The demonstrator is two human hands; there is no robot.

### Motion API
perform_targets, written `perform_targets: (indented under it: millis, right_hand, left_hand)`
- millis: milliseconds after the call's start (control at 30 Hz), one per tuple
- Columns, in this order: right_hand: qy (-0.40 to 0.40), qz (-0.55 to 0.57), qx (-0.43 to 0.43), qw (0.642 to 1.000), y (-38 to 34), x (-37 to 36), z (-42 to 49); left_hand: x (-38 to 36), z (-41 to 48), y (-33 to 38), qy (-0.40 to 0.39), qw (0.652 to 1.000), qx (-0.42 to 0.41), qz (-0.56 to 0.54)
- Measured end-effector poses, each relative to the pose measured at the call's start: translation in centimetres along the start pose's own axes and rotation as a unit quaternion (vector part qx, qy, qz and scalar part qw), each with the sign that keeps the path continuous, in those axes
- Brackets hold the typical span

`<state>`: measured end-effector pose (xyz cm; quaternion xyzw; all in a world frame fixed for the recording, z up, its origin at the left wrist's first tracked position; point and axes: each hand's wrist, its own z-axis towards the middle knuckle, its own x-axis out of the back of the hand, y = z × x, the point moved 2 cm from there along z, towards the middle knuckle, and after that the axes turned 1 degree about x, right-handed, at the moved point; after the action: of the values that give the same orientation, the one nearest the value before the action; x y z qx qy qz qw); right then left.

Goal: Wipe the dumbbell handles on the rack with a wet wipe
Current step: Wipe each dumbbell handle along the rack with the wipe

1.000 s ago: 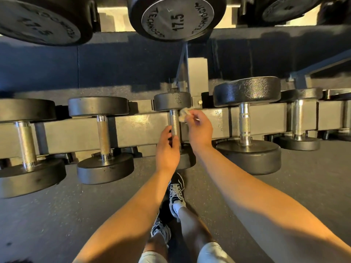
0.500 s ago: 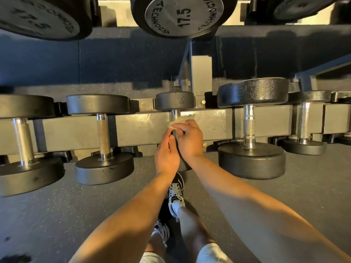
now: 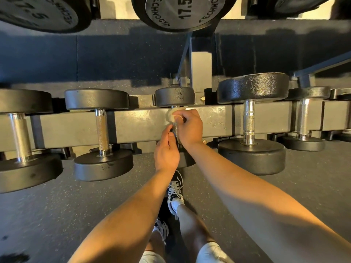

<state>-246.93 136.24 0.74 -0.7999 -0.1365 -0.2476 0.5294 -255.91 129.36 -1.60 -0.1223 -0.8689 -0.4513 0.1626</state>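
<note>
Head view: we are pinching the wet wipe [image 3: 171,115] in the right hand's [image 3: 188,128] curled fingers, wrapped round the far end of the middle handle [image 3: 175,130]. The left hand [image 3: 166,149] is gripping the near end. Risk: the wipe is bunching and may be skipping knurling. The rack [image 3: 76,126] is cradling dumbbells side by side.

Bare stretches of the rack [image 3: 140,128] leave passage either side of the small centre dumbbell [image 3: 174,96]; a larger dumbbell [image 3: 252,88] crowds the right, and a 17.5 head [image 3: 182,14] overhangs above.
</note>
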Motion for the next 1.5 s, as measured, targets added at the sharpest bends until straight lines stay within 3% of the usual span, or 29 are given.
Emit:
perform_targets:
  millis: [333, 600, 867, 1033, 1167, 1267, 1400, 1500]
  right_hand:
    - [-0.083, -0.097, -0.014, 0.992, 2.3, 0.9, -4.6]
    - [0.010, -0.010, -0.017, 1.000, 0.4, 0.8, -1.0]
    - [-0.102, -0.103, -0.014, 0.989, 3.1, 1.4, -4.3]
    - [-0.003, -0.015, 0.017, 1.000, 0.7, 2.3, -1.3]
    - [0.030, 0.036, 0.003, 0.999, -0.7, 0.5, 0.0]
    - [0.007, -0.004, 0.017, 1.000, 0.6, 0.0, -1.3]
    - [-0.054, -0.048, 0.019, 0.997, 3.3, 1.4, -4.0]
    - [-0.056, -0.041, 0.009, 0.998, 3.6, 1.8, -4.6]
  left_hand:
    - [0.4, -1.1, -1.4, -0.006, 0.999, -0.020, -0.035]
    - [0.2, -1.2, -2.6, 0.002, 0.998, 0.014, -0.054]
    - [0.7, -2.0, -2.7, -0.033, 0.999, 0.020, -0.026]
    - [1.1, -1.8, -2.6, -0.044, 0.998, -0.007, 0.049]
    - [0.9, -0.9, -0.6, -0.055, 0.996, -0.018, 0.063]
    - [0.9, -0.6, -0.2, -0.069, 0.998, -0.003, -0.002]
    - [0.8, -1.0, -1.2, -0.072, 0.997, -0.022, -0.009]
    - [0.6, -1.0, -1.3, -0.056, 0.998, -0.030, -0.006]
